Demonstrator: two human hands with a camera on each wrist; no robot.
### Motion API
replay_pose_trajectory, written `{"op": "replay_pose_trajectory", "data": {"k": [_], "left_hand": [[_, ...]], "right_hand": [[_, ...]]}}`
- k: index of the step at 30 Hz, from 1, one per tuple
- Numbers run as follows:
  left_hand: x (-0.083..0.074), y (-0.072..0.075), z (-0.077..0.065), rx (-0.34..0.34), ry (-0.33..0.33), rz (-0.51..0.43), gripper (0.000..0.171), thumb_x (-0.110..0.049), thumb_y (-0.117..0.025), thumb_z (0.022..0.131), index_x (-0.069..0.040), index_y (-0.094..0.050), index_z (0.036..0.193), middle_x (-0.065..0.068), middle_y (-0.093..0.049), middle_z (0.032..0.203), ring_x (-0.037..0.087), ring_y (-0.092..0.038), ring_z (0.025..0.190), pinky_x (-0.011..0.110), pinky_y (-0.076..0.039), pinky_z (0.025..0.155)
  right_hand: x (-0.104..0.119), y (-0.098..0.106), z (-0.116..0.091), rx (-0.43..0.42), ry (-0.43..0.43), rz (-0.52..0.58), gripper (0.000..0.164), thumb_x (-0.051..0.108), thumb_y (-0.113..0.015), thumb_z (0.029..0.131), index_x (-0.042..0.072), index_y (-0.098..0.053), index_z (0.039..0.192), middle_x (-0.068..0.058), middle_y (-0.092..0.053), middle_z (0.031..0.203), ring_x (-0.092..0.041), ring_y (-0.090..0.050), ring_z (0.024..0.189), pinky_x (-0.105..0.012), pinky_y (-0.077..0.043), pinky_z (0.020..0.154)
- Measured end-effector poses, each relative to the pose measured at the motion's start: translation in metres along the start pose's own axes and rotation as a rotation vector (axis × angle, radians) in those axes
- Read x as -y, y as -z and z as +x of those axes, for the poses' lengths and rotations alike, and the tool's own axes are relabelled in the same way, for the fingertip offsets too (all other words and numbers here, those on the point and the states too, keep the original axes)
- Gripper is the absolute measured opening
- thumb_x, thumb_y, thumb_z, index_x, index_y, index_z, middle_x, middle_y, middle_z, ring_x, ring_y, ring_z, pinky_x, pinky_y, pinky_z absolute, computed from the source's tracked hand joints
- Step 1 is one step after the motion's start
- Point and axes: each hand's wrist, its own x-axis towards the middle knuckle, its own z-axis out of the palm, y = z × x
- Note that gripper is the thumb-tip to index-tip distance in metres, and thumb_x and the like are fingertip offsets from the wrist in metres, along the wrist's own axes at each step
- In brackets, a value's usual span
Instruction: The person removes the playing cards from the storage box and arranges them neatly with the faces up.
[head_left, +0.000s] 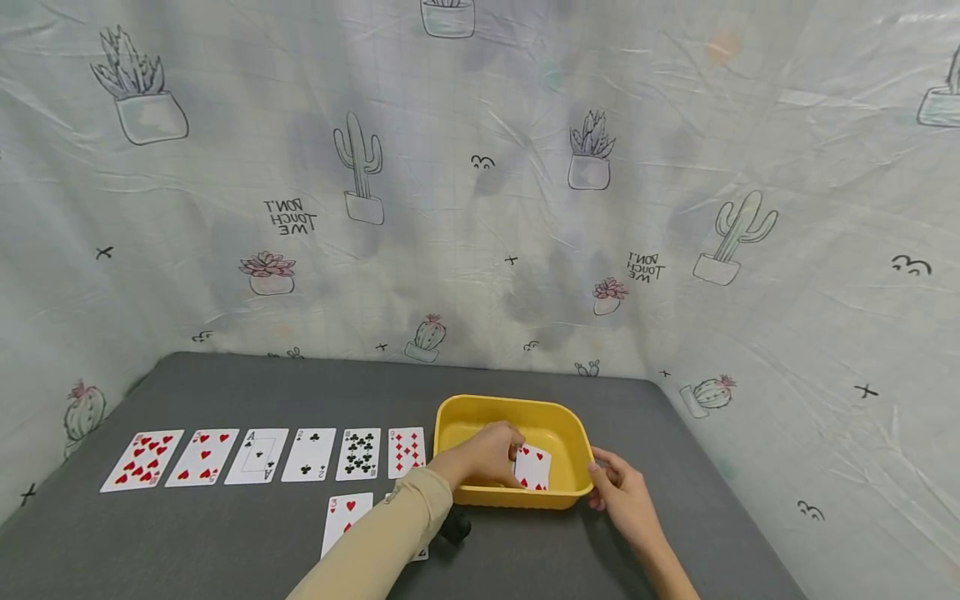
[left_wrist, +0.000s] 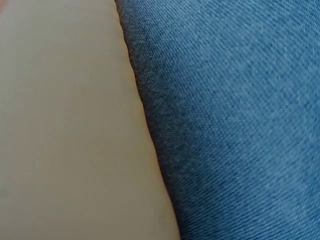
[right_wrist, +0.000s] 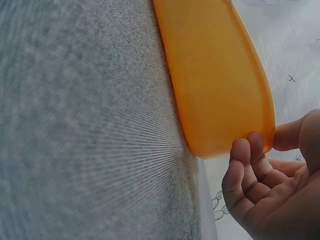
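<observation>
My left hand [head_left: 487, 454] reaches into a yellow plastic basket [head_left: 491, 497] and pinches the left edge of a playing card with red hearts [head_left: 533, 467]. The card leans inside the basket near its front wall. At the basket's right end, my right hand [head_left: 621, 496] grips the rim between thumb and fingers. The right wrist view shows the fingertips of this right hand [right_wrist: 270, 185] on the outer corner of the basket [right_wrist: 220, 90]. Only a beige sleeve [left_wrist: 75, 125] over blue fabric [left_wrist: 230, 120] fills the left wrist view, so the left hand is hidden there.
Several playing cards lie face up in a row left of the basket, from a hearts card [head_left: 142, 460] to a diamonds card [head_left: 407, 452]. A three of hearts [head_left: 347, 517] lies nearer, partly under the left sleeve. Printed fabric [head_left: 465, 208] hangs behind the grey table [head_left: 225, 542].
</observation>
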Motion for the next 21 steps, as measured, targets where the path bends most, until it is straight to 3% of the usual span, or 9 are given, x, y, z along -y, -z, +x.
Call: {"op": "replay_pose_trajectory", "data": {"k": [7, 11, 14, 17, 21], "left_hand": [[0.002, 0.005, 0.000, -0.059, 0.050, -0.097, 0.051, -0.044, -0.090, 0.068, -0.007, -0.059, 0.086, -0.001, -0.051, 0.072, 0.009, -0.044, 0.065, 0.022, -0.036, 0.060], [-0.010, 0.020, -0.016, -0.137, 0.064, -0.108, 0.069, -0.048, -0.088, 0.069, -0.001, -0.065, 0.114, -0.001, -0.056, 0.087, 0.011, -0.049, 0.079, 0.025, -0.043, 0.072], [-0.023, 0.030, -0.040, -0.184, 0.079, -0.131, 0.082, -0.050, -0.086, 0.071, -0.003, -0.058, 0.132, -0.002, -0.059, 0.103, 0.013, -0.054, 0.091, 0.028, -0.048, 0.081], [-0.032, 0.041, -0.072, -0.193, 0.112, -0.145, 0.086, -0.051, -0.086, 0.070, -0.005, -0.056, 0.136, 0.002, -0.059, 0.120, 0.015, -0.057, 0.099, 0.031, -0.050, 0.084], [-0.031, 0.057, -0.123, -0.228, 0.143, -0.152, 0.090, -0.053, -0.086, 0.069, -0.007, -0.054, 0.138, 0.002, -0.059, 0.122, 0.017, -0.058, 0.100, 0.035, -0.051, 0.084]], "right_hand": [[-0.003, -0.001, 0.004, -0.002, -0.013, -0.003, 0.033, 0.011, -0.059, 0.100, -0.002, -0.058, 0.131, -0.014, -0.060, 0.073, -0.028, -0.057, 0.060, -0.031, -0.051, 0.055], [-0.003, -0.003, 0.004, 0.004, -0.011, 0.000, 0.034, 0.012, -0.059, 0.100, -0.002, -0.058, 0.131, -0.013, -0.061, 0.073, -0.029, -0.058, 0.061, -0.031, -0.051, 0.055], [-0.002, -0.003, 0.003, -0.004, -0.016, 0.007, 0.034, 0.011, -0.059, 0.100, -0.002, -0.058, 0.131, -0.012, -0.061, 0.073, -0.029, -0.058, 0.061, -0.031, -0.052, 0.056], [0.000, -0.002, 0.002, -0.009, -0.017, 0.011, 0.034, 0.010, -0.059, 0.100, -0.003, -0.057, 0.131, -0.013, -0.061, 0.074, -0.028, -0.058, 0.061, -0.032, -0.052, 0.056], [0.002, 0.000, 0.001, -0.008, -0.013, 0.004, 0.036, 0.011, -0.058, 0.100, -0.005, -0.056, 0.133, -0.015, -0.061, 0.076, -0.027, -0.059, 0.062, -0.033, -0.053, 0.057]]}}
